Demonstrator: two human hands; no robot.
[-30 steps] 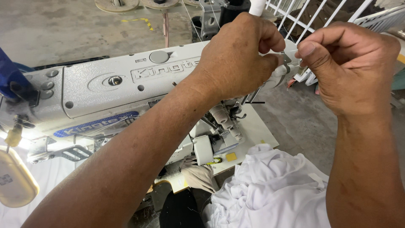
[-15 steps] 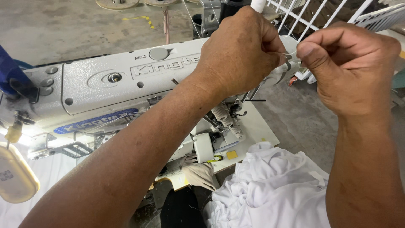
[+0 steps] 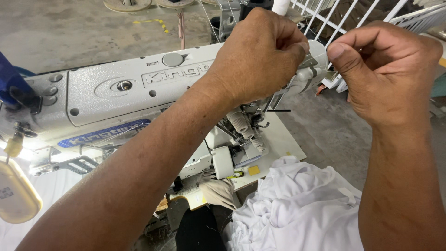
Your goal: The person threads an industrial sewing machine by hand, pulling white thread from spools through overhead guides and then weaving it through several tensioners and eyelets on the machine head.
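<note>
My left hand (image 3: pixel 258 55) is closed in a pinch over the right end of a grey-white industrial sewing machine (image 3: pixel 116 88). My right hand (image 3: pixel 385 69) hovers just right of it, thumb and fingers pinched together. The two hands nearly meet above the machine's end cover (image 3: pixel 310 69). A fine thread seems to run between the fingertips, but it is too thin to see clearly. The knobs and needle area (image 3: pixel 246 130) lie below my left wrist.
A heap of white fabric (image 3: pixel 297 209) lies at the front right on the machine table (image 3: pixel 283 139). A yellowish lamp (image 3: pixel 16 195) glows at the left edge. White railing (image 3: pixel 334 18) and concrete floor (image 3: pixel 69 32) lie beyond.
Both hands stayed pinched near the machine's right end, shifting only slightly. The view has tilted a little lower.
</note>
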